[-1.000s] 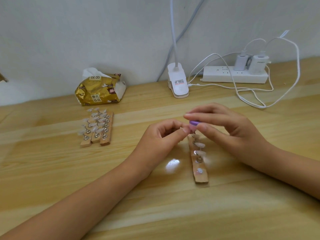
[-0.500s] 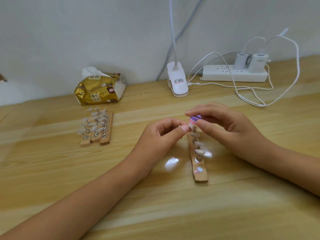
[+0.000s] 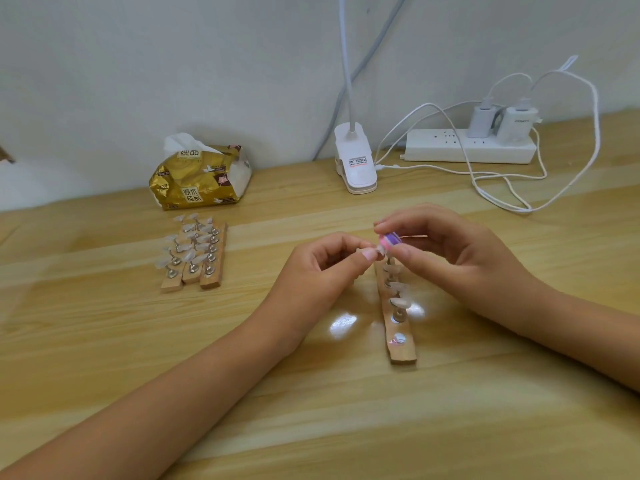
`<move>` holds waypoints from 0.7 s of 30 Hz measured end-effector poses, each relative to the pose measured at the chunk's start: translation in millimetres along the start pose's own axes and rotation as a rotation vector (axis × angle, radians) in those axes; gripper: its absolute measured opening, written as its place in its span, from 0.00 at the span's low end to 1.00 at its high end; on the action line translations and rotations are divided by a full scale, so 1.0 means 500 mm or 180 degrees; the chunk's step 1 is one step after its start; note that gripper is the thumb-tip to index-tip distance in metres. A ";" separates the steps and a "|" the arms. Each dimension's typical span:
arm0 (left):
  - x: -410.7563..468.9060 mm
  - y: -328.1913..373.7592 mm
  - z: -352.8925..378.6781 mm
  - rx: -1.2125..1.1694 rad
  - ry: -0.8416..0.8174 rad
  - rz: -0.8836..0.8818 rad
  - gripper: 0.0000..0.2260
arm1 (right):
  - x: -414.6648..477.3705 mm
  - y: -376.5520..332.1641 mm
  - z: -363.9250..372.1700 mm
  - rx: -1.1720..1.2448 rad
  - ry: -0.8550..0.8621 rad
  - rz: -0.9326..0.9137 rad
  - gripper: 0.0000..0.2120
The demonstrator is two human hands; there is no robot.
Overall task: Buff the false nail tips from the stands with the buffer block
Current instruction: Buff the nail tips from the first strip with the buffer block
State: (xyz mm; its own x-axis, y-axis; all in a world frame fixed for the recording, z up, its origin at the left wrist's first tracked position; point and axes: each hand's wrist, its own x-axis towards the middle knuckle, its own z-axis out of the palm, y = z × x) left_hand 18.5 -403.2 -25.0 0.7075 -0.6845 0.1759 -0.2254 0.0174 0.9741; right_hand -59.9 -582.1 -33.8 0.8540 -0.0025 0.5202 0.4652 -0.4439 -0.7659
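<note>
One nail tip [image 3: 378, 251] meets the buffer block [image 3: 390, 241] just over the working stand [image 3: 401, 344].
Three loaded stands [image 3: 194, 261] lie on the table [image 3: 104, 341] well left of the fingers, untouched; behind them sits a gold tissue pack [image 3: 201, 181] printed 原木纯品. The left hand [image 3: 322, 271] curls its fingers tight, pinching the clear tip. The right hand [image 3: 450, 251] pinches the pink-and-purple block against it from the right. Best, I judge: short light strokes, with the tip braced on the thumb so it neither bends nor slips. Beyond the fingers, the lamp clip [image 3: 355, 168] has a red label and the charger [image 3: 517, 124] has grey lettering, both too small to read.
</note>
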 end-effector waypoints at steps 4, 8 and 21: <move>-0.001 0.002 0.002 0.0072 -0.0055 0.0067 0.06 | -0.005 -0.004 0.005 -0.0524 -0.0066 -0.0485 0.10; -0.001 0.002 0.000 0.0050 -0.0031 0.0023 0.06 | -0.002 -0.007 0.003 -0.0233 0.0018 -0.0227 0.09; 0.001 -0.002 0.000 -0.0046 0.0088 -0.0073 0.06 | -0.001 0.003 0.004 0.0157 0.0109 0.0048 0.13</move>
State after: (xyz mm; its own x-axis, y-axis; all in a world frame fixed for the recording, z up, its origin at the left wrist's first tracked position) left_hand 18.9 -403.4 -25.8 0.7307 -0.6643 0.1573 -0.1994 0.0127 0.9798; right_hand -59.4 -580.9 -35.9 0.8530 -0.0399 0.5204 0.4639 -0.3989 -0.7910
